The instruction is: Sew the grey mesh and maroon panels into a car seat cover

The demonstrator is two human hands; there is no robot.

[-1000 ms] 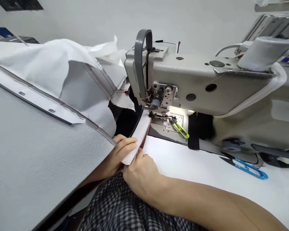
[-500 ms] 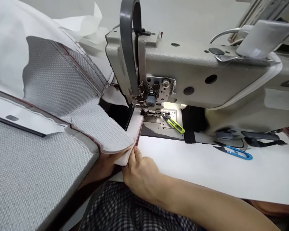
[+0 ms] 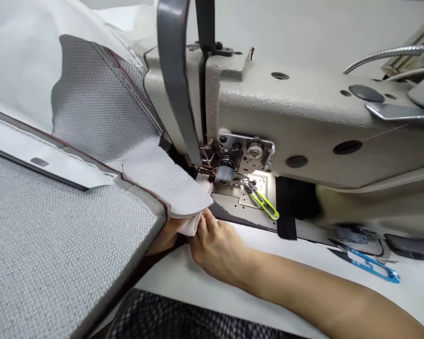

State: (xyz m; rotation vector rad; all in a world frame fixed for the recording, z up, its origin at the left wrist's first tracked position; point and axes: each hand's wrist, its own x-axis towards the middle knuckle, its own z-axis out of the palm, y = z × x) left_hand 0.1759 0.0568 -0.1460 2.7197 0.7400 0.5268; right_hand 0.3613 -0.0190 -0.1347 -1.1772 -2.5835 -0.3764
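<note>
A large grey woven fabric piece point(image 3: 74, 235) with dark red seam edging spreads over the left side. Its narrow end reaches the sewing machine point(image 3: 289, 108), over a pale layered strip point(image 3: 190, 226) that runs under the presser foot area. My right hand point(image 3: 217, 245) is closed on the near edge of these layers, fingertips pinching just in front of the needle plate point(image 3: 229, 205). My left hand point(image 3: 165, 235) is beneath the fabric, against the strip; its fingers are hidden.
Yellow-green thread snips point(image 3: 264, 205) lie on the machine bed by the needle area. Blue thread snips point(image 3: 374, 266) rest on the white table surface point(image 3: 310, 249) at right. A black strip point(image 3: 287, 230) crosses the bed, and a grey curved bar point(image 3: 174, 61) rises in front of the machine head.
My hands have moved closer to the presser foot, carrying the fabric layers forward. The fabric end now covers more of the pale strip. The view has shifted nearer to the machine.
</note>
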